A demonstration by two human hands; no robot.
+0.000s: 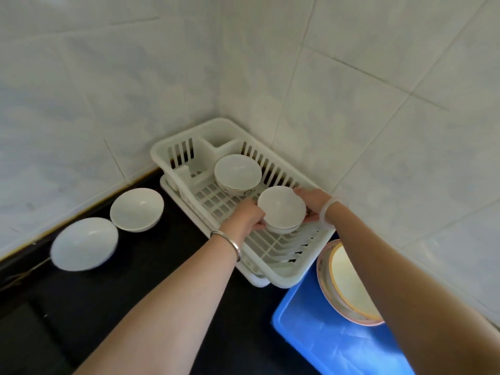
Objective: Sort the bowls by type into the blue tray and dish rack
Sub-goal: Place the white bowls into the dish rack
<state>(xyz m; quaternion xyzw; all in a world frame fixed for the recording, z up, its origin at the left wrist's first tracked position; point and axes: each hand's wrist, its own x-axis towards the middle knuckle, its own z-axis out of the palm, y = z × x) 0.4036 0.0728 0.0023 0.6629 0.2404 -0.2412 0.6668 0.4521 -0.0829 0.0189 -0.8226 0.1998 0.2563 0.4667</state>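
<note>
The desk [162, 280] carries a blue tray [311, 347] with a patterned bowl [349, 288] and a dish rack [270, 269] with a deep bowl [238, 171]. Two shallow bowls [136, 209] wait beside. Left hand [247, 216] and right hand [313, 201] grip a second deep bowl [281, 207] low in the rack, likely to match types.

1. No readable text, labels, brands, numbers or signs anywhere in frame.
2. Closest thing to a mark: dark trim low on the side of the far bowl [238, 173], centre of frame. It looks like a pattern and is too blurred to read as lettering.
</note>
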